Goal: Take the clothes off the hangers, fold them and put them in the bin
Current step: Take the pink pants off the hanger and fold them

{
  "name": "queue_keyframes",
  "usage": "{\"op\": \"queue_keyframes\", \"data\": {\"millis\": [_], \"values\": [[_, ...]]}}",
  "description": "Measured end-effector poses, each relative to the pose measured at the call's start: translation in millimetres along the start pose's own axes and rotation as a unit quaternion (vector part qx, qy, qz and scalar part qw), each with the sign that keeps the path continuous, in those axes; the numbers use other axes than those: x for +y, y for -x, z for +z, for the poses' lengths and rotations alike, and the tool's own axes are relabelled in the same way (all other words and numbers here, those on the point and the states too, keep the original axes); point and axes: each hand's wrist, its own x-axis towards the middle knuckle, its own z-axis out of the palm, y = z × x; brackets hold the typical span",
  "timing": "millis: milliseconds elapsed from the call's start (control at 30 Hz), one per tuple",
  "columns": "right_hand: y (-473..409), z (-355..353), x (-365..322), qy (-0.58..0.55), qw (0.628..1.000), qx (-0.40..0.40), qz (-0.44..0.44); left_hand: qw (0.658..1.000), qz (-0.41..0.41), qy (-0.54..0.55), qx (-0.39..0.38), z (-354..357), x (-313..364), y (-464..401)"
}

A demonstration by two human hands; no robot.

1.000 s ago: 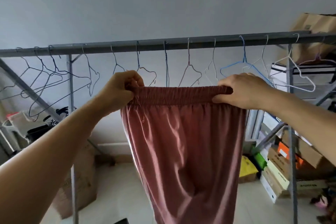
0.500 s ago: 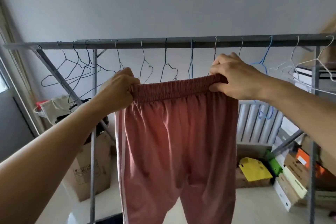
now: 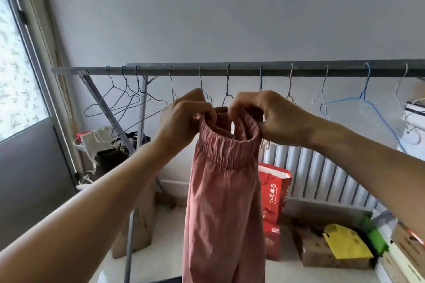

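Now both hands pinch pink pants [image 3: 226, 202] waistband, L hand [image 3: 184, 119] & R hand [image 3: 273, 117] close together, legs hanging.

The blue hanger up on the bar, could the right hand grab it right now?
Probably not yet. The right hand is busy pinching the pink pants with the left hand. Nothing blocks the blue hanger; it hangs bare, up to the right, once that hand lets go.

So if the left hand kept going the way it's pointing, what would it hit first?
Most likely the right hand, which grips the same waistband of the pink trousers. The left hand points right, and little gap shows, though depth is unclear.
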Motion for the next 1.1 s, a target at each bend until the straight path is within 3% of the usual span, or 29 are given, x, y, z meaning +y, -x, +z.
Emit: {"op": "queue_keyframes", "data": {"millis": [100, 167, 300, 400, 467, 533, 633, 733, 800, 900, 1000, 1100], "values": [[-6.5, 9.0, -0.2, -0.134, 0.989, 0.055, 0.038, 0.996, -0.012, 0.087, -0.008, 6.1, 5.8, -4.3], [-10.2, 12.6, 7.2, -0.139, 0.984, 0.091, 0.064, 0.991, -0.028, 0.129, -0.013, 6.5, 8.5, -6.4], [-14.5, 12.9, 26.0, -0.206, 0.962, 0.000, 0.177, 0.975, -0.060, 0.214, 0.000, 5.5, 15.5, -11.6], [-14.6, 16.4, 38.9, -0.244, 0.954, -0.005, 0.176, 0.990, -0.020, 0.136, -0.037, -1.4, 16.1, -14.0], [-14.6, 19.4, 42.9, -0.213, 0.961, 0.013, 0.176, 0.988, 0.029, -0.025, -0.149, -13.5, 16.8, -15.5], [-17.1, 23.6, 51.1, -0.169, 0.967, 0.039, 0.187, 0.936, -0.002, -0.132, -0.327, -25.0, 20.0, -15.3], [-22.0, 30.4, 58.9, -0.123, 0.968, 0.078, 0.202, 0.854, -0.119, -0.067, -0.502, -34.5, 28.3, -9.8], [-26.8, 34.8, 65.7, -0.095, 0.974, 0.080, 0.190, 0.803, -0.213, 0.056, -0.554, -40.2, 31.5, -5.5], [-27.6, 33.7, 67.9, -0.077, 0.977, 0.072, 0.185, 0.804, -0.242, 0.070, -0.538, -46.4, 31.3, -5.7], [-27.6, 30.1, 71.8, -0.085, 0.976, 0.046, 0.195, 0.839, -0.281, 0.051, -0.464, -56.4, 24.6, -7.9], [-29.8, 25.7, 67.9, -0.148, 0.967, 0.056, 0.198, 0.885, -0.302, 0.050, -0.350, -60.6, 13.1, -12.1], [-37.6, 22.2, 60.0, -0.252, 0.950, 0.081, 0.168, 0.934, -0.267, 0.101, -0.216, -60.6, 10.0, -16.5]]}}
